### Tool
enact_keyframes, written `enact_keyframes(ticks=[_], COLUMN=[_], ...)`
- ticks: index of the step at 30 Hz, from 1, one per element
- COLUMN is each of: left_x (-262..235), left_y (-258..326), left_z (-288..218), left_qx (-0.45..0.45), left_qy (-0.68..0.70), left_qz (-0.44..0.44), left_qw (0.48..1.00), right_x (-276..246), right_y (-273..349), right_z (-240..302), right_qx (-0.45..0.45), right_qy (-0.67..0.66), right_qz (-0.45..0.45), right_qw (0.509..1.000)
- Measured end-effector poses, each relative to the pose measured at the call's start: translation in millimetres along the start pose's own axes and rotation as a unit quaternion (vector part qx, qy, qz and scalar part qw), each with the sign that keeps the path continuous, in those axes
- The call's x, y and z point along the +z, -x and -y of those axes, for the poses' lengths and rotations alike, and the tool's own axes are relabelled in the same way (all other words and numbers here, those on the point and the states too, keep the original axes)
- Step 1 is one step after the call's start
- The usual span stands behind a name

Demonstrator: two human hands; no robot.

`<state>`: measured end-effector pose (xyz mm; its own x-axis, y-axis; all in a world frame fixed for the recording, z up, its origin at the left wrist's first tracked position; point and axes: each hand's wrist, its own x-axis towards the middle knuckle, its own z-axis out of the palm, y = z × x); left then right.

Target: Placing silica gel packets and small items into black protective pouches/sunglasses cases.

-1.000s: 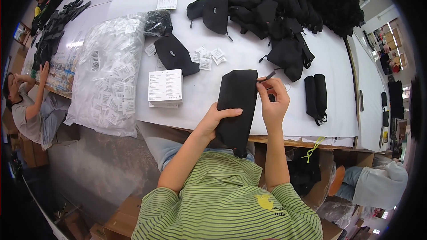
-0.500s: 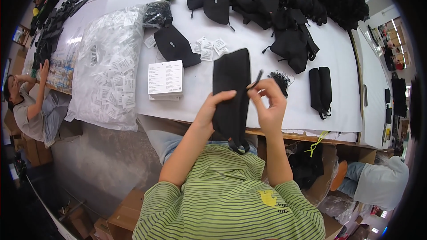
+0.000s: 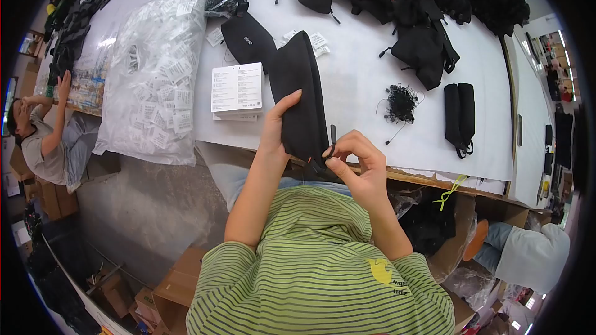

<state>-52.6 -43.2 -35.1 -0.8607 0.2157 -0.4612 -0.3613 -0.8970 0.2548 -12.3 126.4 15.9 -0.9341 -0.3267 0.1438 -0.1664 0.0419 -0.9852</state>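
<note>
A long black fabric pouch (image 3: 297,96) is held up in front of me, over the table's near edge. My left hand (image 3: 277,125) wraps its left side, thumb lying on the front. At the pouch's lower right end, my right hand (image 3: 357,158) pinches a dark zipper pull (image 3: 333,134), which stands up above the fingers. Behind the pouch lies another black pouch (image 3: 248,38) with a small white mark. Beside it sits a stack of white printed cards (image 3: 237,89). Some loose white tags (image 3: 318,42) show partly behind the held pouch.
A large clear bag of white tags (image 3: 152,80) covers the table's left part. Right of me lie a tangle of black cords (image 3: 401,104) and two slim black pouches (image 3: 459,118). Several more black pouches (image 3: 397,0) are heaped at the back. Co-workers sit at far left and lower right.
My right hand has moved down along the pouch to its lower end, with the zipper pull. The pouch has shifted left and tilted, and my left hand went with it.
</note>
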Motion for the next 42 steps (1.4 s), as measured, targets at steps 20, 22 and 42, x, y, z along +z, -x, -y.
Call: enact_keyframes(ticks=[20,22,42], left_x=[11.8,17.4,8.1], left_y=[11.3,10.4,36.5], left_z=[0.5,2.0,-22.7], left_qx=[0.05,0.078,0.225], left_qy=[-0.042,-0.07,-0.546], left_qz=[-0.007,-0.034,0.154], left_qw=[0.998,0.994,0.792], right_x=[-2.1,-8.1,-68.9], right_y=[3.8,2.8,-15.1], right_z=[3.2,-3.1,3.4], right_qx=[0.022,0.041,0.024], right_qy=[0.011,0.014,0.037], right_qz=[-0.01,-0.083,-0.067], right_qw=[1.0,0.996,0.997])
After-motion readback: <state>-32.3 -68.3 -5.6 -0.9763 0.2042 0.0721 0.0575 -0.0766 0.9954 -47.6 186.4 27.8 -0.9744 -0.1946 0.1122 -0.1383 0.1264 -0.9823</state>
